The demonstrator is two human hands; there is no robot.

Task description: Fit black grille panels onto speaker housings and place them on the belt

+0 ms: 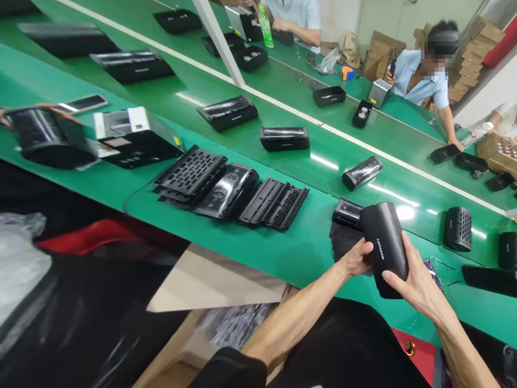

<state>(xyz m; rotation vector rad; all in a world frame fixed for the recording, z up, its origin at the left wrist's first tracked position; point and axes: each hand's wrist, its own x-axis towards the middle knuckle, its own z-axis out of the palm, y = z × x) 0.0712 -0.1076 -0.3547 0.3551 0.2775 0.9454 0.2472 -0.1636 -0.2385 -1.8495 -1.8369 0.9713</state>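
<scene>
A black speaker (385,253) with white MERKURY lettering is held tilted over the near edge of the green bench. My left hand (358,257) grips its left side, thumb against the casing. On the other side my right hand (420,275) wraps round the lower right, its thumb across the front. Behind the left hand lie a stack of dark sheets (343,242) and another black speaker casing (348,212) with a glossy face. Partly hidden by my right hand is a small dark blue item (433,272) near some thin wires.
Slotted black grille panels (191,170) and a glossy front panel (228,188) are piled left of me. Several casings, one a glossy unit (285,138), sit along the green conveyor (258,113). A silver-and-black machine (137,137) stands farther left. Co-workers sit across the line.
</scene>
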